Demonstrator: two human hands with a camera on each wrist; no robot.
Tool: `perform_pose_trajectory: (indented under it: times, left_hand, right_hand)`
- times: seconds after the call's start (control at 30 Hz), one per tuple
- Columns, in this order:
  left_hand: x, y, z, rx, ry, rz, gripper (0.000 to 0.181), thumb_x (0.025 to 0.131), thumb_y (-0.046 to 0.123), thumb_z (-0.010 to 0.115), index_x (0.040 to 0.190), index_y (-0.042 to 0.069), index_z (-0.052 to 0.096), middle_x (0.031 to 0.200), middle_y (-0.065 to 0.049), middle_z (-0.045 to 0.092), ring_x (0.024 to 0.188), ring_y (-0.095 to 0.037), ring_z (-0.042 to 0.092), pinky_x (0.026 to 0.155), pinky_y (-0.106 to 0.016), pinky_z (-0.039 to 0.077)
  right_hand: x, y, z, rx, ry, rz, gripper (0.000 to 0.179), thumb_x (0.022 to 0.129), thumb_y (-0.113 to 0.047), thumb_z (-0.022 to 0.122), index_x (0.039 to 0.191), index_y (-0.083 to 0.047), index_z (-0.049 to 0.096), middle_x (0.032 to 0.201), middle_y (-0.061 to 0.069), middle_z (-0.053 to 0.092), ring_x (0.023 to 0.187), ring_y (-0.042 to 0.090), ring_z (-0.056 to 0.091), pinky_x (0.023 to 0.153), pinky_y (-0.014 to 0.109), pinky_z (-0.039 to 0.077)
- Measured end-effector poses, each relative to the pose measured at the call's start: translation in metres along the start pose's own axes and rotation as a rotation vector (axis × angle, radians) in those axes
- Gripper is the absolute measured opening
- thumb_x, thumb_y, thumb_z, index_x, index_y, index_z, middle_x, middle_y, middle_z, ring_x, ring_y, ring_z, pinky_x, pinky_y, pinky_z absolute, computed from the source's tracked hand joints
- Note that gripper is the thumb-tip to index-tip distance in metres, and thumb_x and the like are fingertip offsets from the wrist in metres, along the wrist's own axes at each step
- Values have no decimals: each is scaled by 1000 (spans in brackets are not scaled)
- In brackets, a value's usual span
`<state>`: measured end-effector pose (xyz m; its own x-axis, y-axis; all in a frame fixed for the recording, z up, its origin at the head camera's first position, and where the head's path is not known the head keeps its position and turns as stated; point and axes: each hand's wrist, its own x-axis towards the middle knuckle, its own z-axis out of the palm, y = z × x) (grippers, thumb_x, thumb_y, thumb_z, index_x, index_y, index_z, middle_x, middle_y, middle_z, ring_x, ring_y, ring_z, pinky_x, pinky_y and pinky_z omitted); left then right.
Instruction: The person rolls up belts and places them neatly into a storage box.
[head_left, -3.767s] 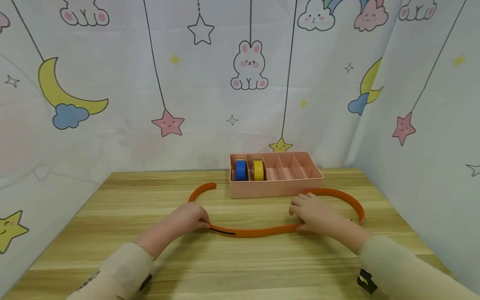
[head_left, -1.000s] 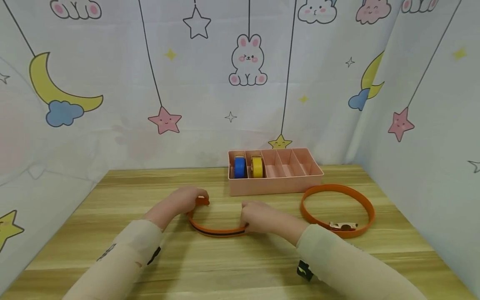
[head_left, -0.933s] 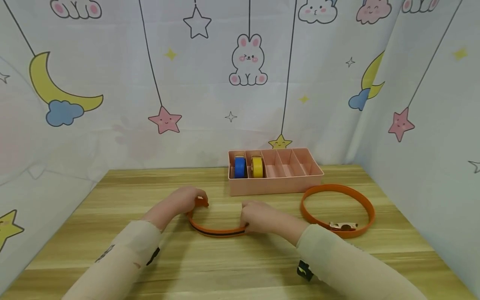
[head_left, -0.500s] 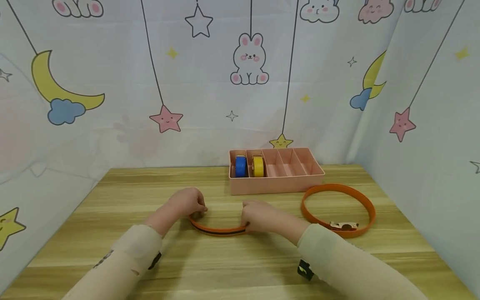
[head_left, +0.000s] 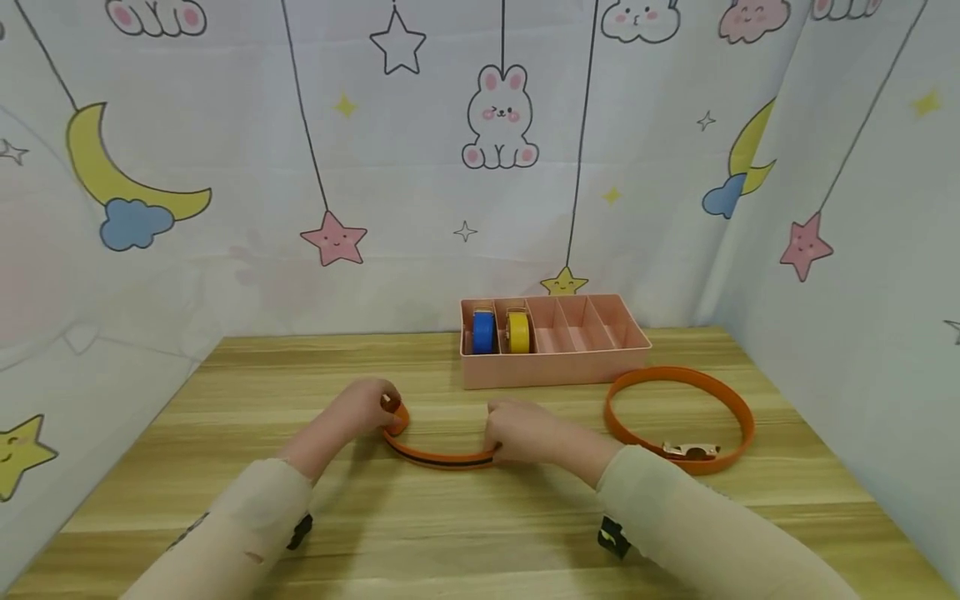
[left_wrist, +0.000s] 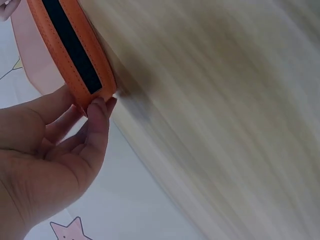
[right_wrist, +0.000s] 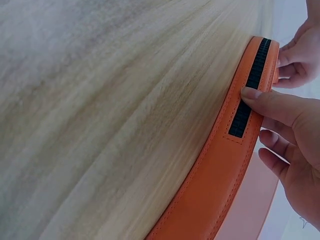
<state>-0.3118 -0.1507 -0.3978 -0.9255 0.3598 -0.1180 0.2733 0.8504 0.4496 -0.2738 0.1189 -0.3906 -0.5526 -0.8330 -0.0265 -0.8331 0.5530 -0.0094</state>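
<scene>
In the head view an orange belt point(head_left: 442, 461) with a black ratchet strip stands on edge on the table. My left hand point(head_left: 360, 410) pinches its free end, which is bent into a small curl; the left wrist view shows the fingertips on the strip's end point(left_wrist: 75, 55). My right hand point(head_left: 525, 433) pinches the belt farther along, thumb on the black strip point(right_wrist: 252, 80) in the right wrist view. Right of that hand, the orange strap forms a wide loop point(head_left: 675, 374) with a shiny metal buckle point(head_left: 690, 451). The right hand and forearm hide the stretch between.
A pink divided box point(head_left: 555, 369) stands at the back of the wooden table point(head_left: 450, 533). Its two left compartments hold a rolled blue belt point(head_left: 483, 332) and a rolled yellow belt point(head_left: 518, 332). A patterned curtain point(head_left: 412, 167) hangs behind and on both sides.
The right hand has moved left along the belt, and the loop with the buckle now lies uncovered at right. The left hand has gone to the free end and curled it inward.
</scene>
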Motion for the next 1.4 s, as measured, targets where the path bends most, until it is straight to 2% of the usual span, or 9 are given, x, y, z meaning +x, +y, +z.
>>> perform_pose_trajectory:
  times: [0.13,0.37,0.5,0.73,0.93,1.07,1.17,1.3,1.4]
  left_hand:
    - [-4,1,1,27,-52,85,25,89,1,68,113,-1,65,107,-13,65,101,-30,61,84,-42,50]
    - [-15,6,3,-220,-161,-11,32,94,-6,56,125,3,60,126,-24,54,53,-23,61,54,-35,54]
    - [-17,7,1,-262,-188,8,33,94,-8,54,125,2,62,126,-21,55,53,-23,62,54,-35,55]
    - [-18,7,0,-195,-275,110,40,92,-15,48,121,5,67,126,-17,58,56,-19,60,57,-33,54]
    - [-19,14,0,-220,-288,88,50,85,-18,37,113,7,71,114,-7,64,62,-19,58,60,-34,51]
    - [-20,18,2,-213,-287,76,32,88,1,50,110,9,71,108,0,65,70,-18,58,64,-35,50]
    - [-20,22,4,-160,-262,162,19,86,15,66,103,10,73,99,3,66,75,-15,57,68,-34,49]
    - [-17,26,9,-52,-176,296,17,79,24,81,90,12,74,84,5,62,74,-12,52,68,-31,46]
    - [-16,29,14,3,-120,307,16,78,25,83,84,14,74,82,6,59,73,-11,50,67,-30,45]
  right_hand:
    - [-1,2,-1,6,5,0,6,74,-19,84,74,-20,78,64,-14,58,68,10,42,62,23,35]
    - [-1,5,-2,21,-4,-4,5,76,-21,84,78,-20,79,67,-14,60,69,9,43,63,22,36]
    - [-1,9,-2,-20,30,-31,6,74,-22,84,75,-22,78,66,-14,60,68,9,42,64,24,32]
    - [1,17,-3,-78,71,-26,7,72,-24,85,75,-25,79,64,-15,57,69,11,45,65,26,34]
    - [5,22,-2,-65,41,22,8,74,-27,85,80,-25,81,68,-16,60,69,10,44,64,26,32]
    - [6,24,-3,-34,10,57,8,75,-26,85,82,-24,81,72,-16,65,71,10,45,66,26,33]
    - [7,25,-3,-37,-1,92,10,76,-27,84,85,-24,81,77,-16,68,75,11,49,68,27,35]
    - [9,26,-3,-40,5,144,12,77,-27,83,88,-25,81,82,-15,69,81,13,51,71,29,37]
    - [10,27,-2,-49,14,171,10,78,-27,82,88,-26,81,82,-16,69,82,14,51,72,31,38]
